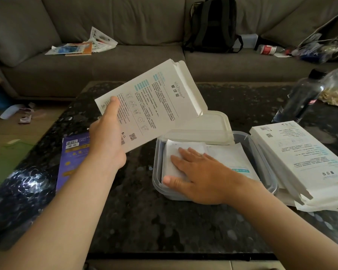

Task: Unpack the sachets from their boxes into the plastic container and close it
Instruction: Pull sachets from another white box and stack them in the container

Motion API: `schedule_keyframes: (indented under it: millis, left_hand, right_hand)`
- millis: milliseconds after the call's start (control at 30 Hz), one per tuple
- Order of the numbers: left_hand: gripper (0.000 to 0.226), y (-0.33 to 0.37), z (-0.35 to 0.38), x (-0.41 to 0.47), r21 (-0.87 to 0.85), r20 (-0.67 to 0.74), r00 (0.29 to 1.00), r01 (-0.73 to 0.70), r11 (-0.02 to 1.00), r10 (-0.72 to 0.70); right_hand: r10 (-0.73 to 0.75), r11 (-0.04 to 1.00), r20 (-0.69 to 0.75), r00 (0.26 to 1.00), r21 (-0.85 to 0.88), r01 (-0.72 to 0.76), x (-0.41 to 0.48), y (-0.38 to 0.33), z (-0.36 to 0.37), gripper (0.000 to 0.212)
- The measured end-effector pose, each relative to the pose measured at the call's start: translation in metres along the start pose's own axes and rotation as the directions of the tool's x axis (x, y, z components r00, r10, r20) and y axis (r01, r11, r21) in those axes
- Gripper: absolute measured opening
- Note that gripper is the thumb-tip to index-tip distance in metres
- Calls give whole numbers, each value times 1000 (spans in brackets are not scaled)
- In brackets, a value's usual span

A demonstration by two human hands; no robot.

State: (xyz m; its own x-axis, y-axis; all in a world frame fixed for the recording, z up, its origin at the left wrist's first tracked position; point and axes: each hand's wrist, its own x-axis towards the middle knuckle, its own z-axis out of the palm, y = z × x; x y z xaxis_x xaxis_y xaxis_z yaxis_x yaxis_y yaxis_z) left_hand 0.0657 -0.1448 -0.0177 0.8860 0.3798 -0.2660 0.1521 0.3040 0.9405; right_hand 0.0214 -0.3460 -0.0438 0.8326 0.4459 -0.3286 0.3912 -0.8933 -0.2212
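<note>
Over the plastic container's [155,182] far-left corner, my left hand [105,137] grips a white box [154,102], its long axis sloping and its open flap end towards the container. Inside the container, my right hand [199,178] presses flat, fingers straight, on the sachets [228,154]. Unopened-looking boxes [297,152] lie just right of it, nearer that hand.

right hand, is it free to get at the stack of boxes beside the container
Probably yes: the right hand lies flat on the sachets in the container, holding nothing, and the stack of boxes sits right beside the container with nothing between.
</note>
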Motion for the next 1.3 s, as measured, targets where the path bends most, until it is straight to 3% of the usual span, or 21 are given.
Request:
schedule_keyframes:
  millis: [267, 567, 933, 1300]
  left_hand:
    - [28, -2, 3, -1, 8, -1, 1000, 13, 1000, -13]
    - [29, -3, 4, -1, 15, -5, 1000, 9, 1000, -8]
    - [26, -6, 4, 0, 6, 1, 1000, -16, 1000, 16]
    - [26, -8, 7, -3, 1, 9, 1000, -9, 1000, 9]
  right_hand:
    - [-21, 1000, 53, 998, 18, 20, 7, 8, 4, 63]
    - [6, 999, 22, 1000, 41, -7, 13, 16, -7, 79]
    - [10, 1000, 93, 996, 7, -11, 26, 24, 3, 76]
    - [5, 1000, 68, 998, 21, -7, 28, 29, 9, 76]
